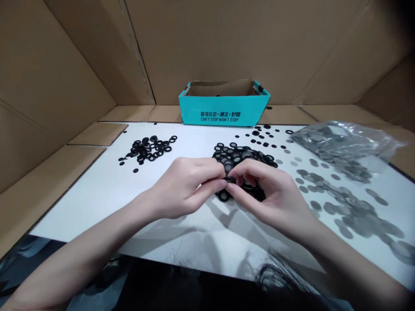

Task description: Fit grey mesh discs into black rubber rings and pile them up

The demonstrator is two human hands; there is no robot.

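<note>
Between the fingertips of both hands sits a small black ring (230, 179), pinched from its two sides. My left hand (191, 185) is closed, thumb and forefinger meeting at the ring's left edge. From the other side my right hand (269, 192) grips it between thumb and forefinger. Just behind and under the fingers lies a heap of black rings with grey mesh centres (235, 155), partly covered by my right hand. Whether the held ring has a mesh disc in it cannot be made out.
A pile of black rings (151, 149) lies left on the white table (97, 194). Grey mesh discs (359, 211) spread on the right, below a clear plastic bag (337, 142) of discs. Small black discs (266, 144) lie behind the heap. A turquoise box (223, 108) stands against cardboard walls (227, 43).
</note>
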